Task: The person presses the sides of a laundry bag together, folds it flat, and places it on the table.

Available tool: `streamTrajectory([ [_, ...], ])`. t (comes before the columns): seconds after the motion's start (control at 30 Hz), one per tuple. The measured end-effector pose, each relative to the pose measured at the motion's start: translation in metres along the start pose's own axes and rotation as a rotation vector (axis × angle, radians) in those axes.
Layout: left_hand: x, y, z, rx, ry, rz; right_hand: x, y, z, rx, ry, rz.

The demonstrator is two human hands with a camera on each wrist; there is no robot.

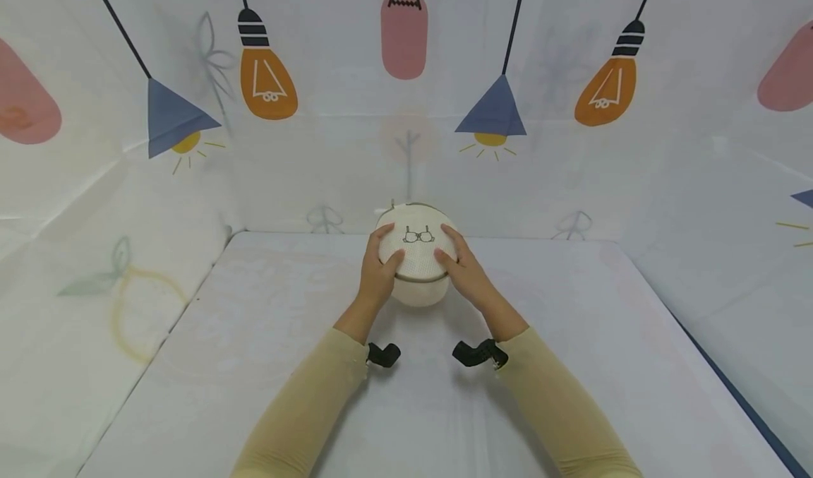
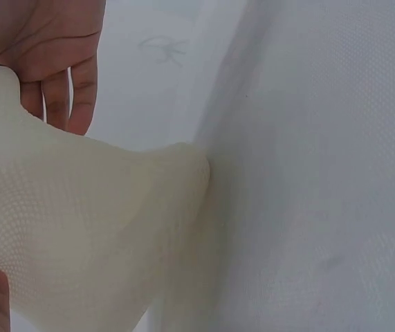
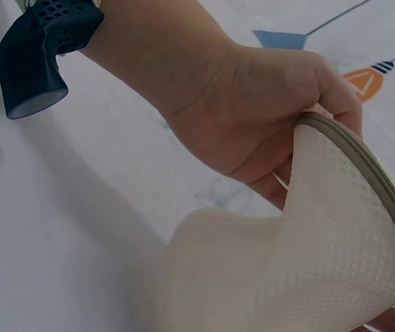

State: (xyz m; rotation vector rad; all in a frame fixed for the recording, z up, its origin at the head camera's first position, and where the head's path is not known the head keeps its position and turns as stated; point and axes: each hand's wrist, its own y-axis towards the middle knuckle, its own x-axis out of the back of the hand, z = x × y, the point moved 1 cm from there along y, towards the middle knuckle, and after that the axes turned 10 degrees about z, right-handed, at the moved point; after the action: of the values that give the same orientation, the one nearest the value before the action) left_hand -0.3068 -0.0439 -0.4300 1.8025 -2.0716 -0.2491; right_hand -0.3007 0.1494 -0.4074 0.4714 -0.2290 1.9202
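A cream zippered mesh laundry bag [image 1: 416,259] with a pair of glasses printed on its round top is held up by both hands, near the back of the table. My left hand [image 1: 379,270] grips its left side, thumb on the top face. Opposite it, my right hand [image 1: 466,267] grips the right side the same way. A zipper [image 3: 370,162] runs round the rim, and the soft mesh body [image 3: 239,263] hangs below it, dented and creased. Behind the bag, some fingers are hidden in the head view.
The white-covered table [image 1: 286,393] stretches out beneath the arms. A white cloth backdrop [image 1: 343,160] printed with lamps and bulbs rises behind and at the sides. Black wrist-worn devices [image 1: 480,353] stick out from both cuffs.
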Motion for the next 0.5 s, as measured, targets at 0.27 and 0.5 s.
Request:
streamTrajectory([
  [0.27,-0.004,-0.004,0.001,-0.024,-0.018,-0.019,-0.004,0.000,-0.002,-0.017,0.250,0.037],
  [0.5,-0.010,-0.006,0.003,0.000,-0.003,0.017,-0.006,0.000,-0.001,-0.024,0.474,-0.030],
])
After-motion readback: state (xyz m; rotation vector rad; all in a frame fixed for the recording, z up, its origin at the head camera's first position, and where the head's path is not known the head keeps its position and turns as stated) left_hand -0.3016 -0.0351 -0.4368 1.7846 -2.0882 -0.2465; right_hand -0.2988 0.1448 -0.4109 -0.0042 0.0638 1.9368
